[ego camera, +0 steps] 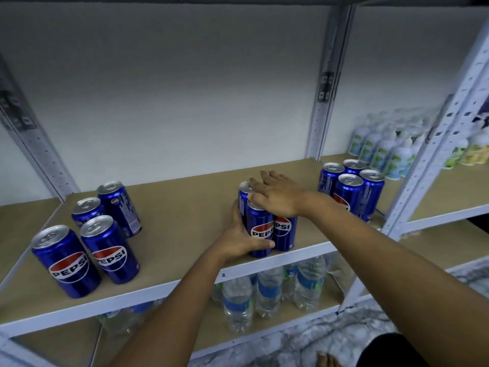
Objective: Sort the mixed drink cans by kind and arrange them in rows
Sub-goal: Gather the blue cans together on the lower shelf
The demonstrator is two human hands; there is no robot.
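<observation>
Blue Pepsi cans stand on a tan shelf (185,202) in three clusters. The middle cluster (260,229) stands near the front edge. My left hand (242,241) grips its left side, thumb across the base of the front can. My right hand (275,197) lies flat over the can tops, fingers straight. A left cluster of several cans (90,234) stands apart near the front left. A right cluster of several cans (352,189) stands beside the upright post.
A perforated grey post (434,160) rises at the shelf's right front corner. Pale green and white cans (383,152) fill the neighbouring shelf at back right. Water bottles (267,295) stand on the shelf below. A white back wall closes the bay.
</observation>
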